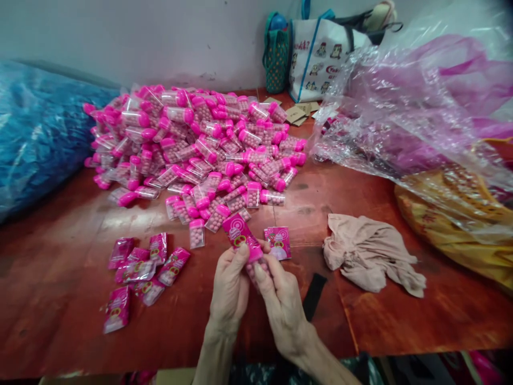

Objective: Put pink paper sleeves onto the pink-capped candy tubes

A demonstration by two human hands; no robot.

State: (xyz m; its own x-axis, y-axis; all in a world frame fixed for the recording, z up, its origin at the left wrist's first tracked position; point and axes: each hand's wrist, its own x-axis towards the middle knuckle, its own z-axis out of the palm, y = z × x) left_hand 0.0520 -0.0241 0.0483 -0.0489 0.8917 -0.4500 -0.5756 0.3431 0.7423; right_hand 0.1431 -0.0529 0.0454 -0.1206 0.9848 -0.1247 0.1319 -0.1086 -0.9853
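Close to the table's front, my left hand (230, 286) pinches a pink printed sleeve (237, 231) between thumb and fingers. My right hand (280, 305) is closed around a small clear container of pink candy balls (256, 267), whose pink-capped end meets the sleeve's lower end. How far the container is inside the sleeve is hidden by my fingers. Just beyond my right hand lies another flat pink printed sleeve (277, 241). On the left, several sleeved candy containers (138, 270) rest in a loose group. Behind my hands spreads a large heap of bare pink-capped candy containers (200, 144).
A blue plastic bag (44, 133) bulges at the left. Crumpled clear plastic (377, 112) and a yellow bag (452, 224) occupy the right side. A beige cloth (371, 251) and a black strip (313, 297) lie on the red table (168, 337). A white tote (320, 59) stands by the wall.
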